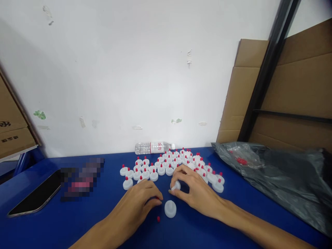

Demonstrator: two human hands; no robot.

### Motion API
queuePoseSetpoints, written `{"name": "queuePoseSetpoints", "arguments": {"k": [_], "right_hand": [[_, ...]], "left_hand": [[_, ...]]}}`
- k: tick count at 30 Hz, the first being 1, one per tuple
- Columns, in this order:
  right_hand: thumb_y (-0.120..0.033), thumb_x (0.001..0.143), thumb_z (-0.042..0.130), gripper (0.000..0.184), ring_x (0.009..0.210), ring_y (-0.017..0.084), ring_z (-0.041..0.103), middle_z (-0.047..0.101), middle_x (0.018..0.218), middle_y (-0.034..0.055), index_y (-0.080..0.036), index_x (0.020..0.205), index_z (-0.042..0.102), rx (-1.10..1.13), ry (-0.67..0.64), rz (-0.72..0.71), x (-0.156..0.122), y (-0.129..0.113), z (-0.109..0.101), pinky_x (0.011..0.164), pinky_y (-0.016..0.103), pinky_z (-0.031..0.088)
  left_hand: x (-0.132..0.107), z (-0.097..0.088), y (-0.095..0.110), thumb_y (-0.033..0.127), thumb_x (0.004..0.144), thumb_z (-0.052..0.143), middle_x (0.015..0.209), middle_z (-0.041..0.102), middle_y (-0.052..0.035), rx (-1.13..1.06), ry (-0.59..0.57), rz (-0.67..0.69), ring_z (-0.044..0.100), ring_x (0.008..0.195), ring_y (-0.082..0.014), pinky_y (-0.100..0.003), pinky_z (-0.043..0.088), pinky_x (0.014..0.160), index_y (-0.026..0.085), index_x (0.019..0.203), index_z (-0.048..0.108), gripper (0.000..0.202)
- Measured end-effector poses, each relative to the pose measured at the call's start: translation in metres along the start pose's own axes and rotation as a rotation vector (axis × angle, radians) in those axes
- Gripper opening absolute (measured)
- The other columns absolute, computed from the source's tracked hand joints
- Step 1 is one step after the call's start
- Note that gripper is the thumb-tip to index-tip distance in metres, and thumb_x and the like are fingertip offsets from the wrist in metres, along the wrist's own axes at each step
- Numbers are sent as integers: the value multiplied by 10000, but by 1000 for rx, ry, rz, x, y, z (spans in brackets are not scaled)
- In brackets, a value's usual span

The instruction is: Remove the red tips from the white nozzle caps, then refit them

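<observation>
My right hand [189, 183] pinches a white nozzle cap [176, 185] between thumb and fingers; the cap is tilted, its bare spout pointing toward the lower left. To its left, my left hand [141, 199] is curled with thumb and fingertips close together, and a bit of a small red cap [157, 198] shows between them. Between and below the hands, another white nozzle cap [170, 209] lies on the blue table without a red tip. A loose red cap [158, 219] rests just left of it. Beyond the hands stand several white nozzle caps [154, 175] topped with red caps.
A clear plastic bottle [155, 148] lies along the wall behind the caps. On the left are a phone [36, 193] and a blurred-out item [82, 180]. Dark plastic sheeting [285, 183] covers the right side, with a clear bag [243, 159] of red pieces on it.
</observation>
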State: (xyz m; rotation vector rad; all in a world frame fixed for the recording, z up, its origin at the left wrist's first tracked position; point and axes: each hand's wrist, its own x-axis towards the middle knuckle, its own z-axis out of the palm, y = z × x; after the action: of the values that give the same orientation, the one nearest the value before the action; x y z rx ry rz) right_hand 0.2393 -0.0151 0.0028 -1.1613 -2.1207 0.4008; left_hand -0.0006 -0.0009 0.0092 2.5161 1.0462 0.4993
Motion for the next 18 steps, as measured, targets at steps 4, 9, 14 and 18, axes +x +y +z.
{"name": "queuePoseSetpoints", "arguments": {"k": [4,9,14,18], "right_hand": [[-348,911,710,93,940,188,599,590,1014,14,-260,924,682,9,-31,70,0,-2,1,847,341,476],[-347,916,708,105,858,172,597,613,909,3,-245,897,695,11,-62,69,1,-2,1,794,321,456],[-365,920,701,112,849,171,597,628,885,-3,-254,911,697,7,-74,52,1,0,3,796,321,442],[-403,943,664,155,840,173,595,634,882,0,-252,914,685,-1,-63,38,1,-1,2,806,329,433]], "left_hand": [[1,-1,2,159,959,600,980,653,4,-30,15,-13,609,874,-148,-246,455,781,270,951,747,185],[0,-1,-3,154,948,585,928,675,4,31,-55,-19,611,827,-152,-243,418,718,261,940,744,192],[-3,-4,1,135,910,574,886,661,14,87,-77,-43,591,792,-156,-246,379,670,248,925,701,171],[-5,-7,5,200,930,573,879,663,21,77,-72,-51,584,773,-166,-260,379,671,282,1031,687,173]]}}
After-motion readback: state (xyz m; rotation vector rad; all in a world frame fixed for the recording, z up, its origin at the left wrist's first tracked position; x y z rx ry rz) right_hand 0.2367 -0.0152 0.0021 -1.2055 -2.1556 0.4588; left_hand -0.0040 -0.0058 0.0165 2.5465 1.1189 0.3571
